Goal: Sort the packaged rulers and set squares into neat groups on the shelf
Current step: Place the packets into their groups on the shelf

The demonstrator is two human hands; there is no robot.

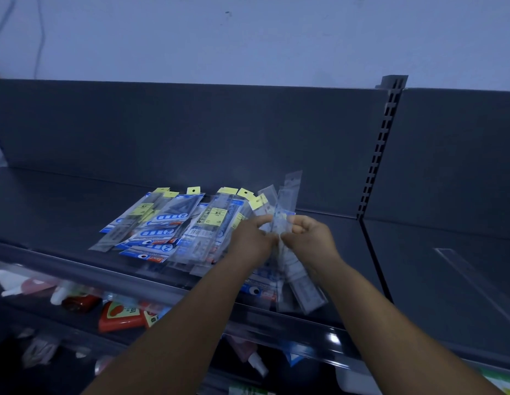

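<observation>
While loose packets (174, 223) lie fanned on the shelf (63, 195), left hand (252, 238) and right hand (310, 235) both pinch clear packaged rulers (288, 195).

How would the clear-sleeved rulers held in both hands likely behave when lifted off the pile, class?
The clear-sleeved rulers probably stay fairly stiff: they stand straight above the left hand and right hand. Their glossy sleeves look slippery, so they may slide apart, as the fanned pile on the shelf suggests. They seem light, thin and flat, unlikely to roll.
</observation>
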